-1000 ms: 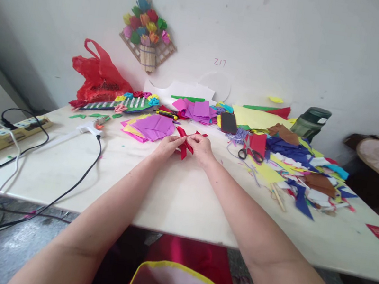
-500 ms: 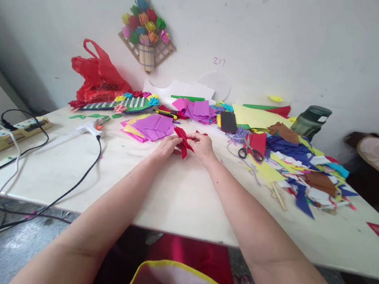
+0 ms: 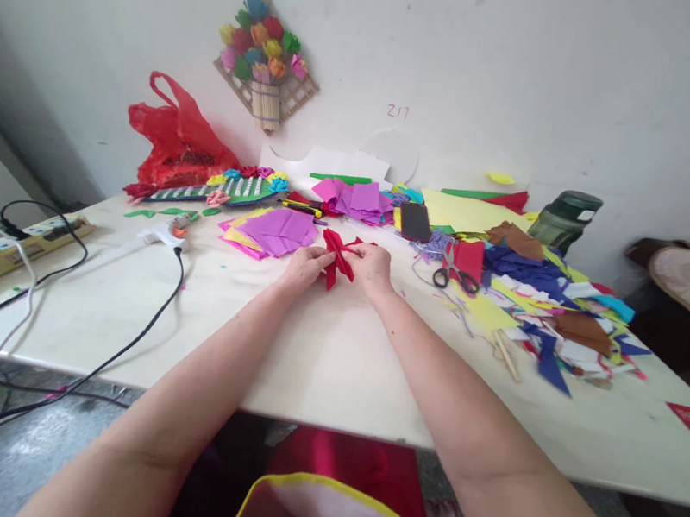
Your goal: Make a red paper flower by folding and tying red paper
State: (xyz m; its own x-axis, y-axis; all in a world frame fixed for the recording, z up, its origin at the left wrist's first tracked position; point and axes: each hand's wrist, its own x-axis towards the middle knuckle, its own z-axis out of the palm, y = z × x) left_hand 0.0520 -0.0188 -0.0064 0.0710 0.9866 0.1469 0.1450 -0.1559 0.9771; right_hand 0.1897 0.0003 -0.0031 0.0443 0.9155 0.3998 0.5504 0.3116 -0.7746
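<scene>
Between my two hands, just above the white table (image 3: pixel 329 361), is a piece of folded red crepe paper (image 3: pixel 336 253) with pointed ends sticking out. My left hand (image 3: pixel 306 268) pinches its left side, and my right hand (image 3: pixel 373 267) grips the right side with thumb and fingertips. Parts of the paper are hidden behind the fingers. To the left of my left hand lies a stack of purple, yellow and pink paper sheets (image 3: pixel 280 232). Black-handled scissors (image 3: pixel 457 274) rest on red paper to the right of my right hand.
A glue gun (image 3: pixel 165 234) with a trailing black cord and a power strip (image 3: pixel 5 257) sit on the left. Paper scraps (image 3: pixel 582 331) pile up on the right, near a green bottle (image 3: pixel 566 219). A phone (image 3: pixel 416 223) and a red plastic bag (image 3: pixel 180 141) are farther back.
The red paper has turned and looks more bunched between my fingers. Both hands have shifted slightly, still holding it in about the same place.
</scene>
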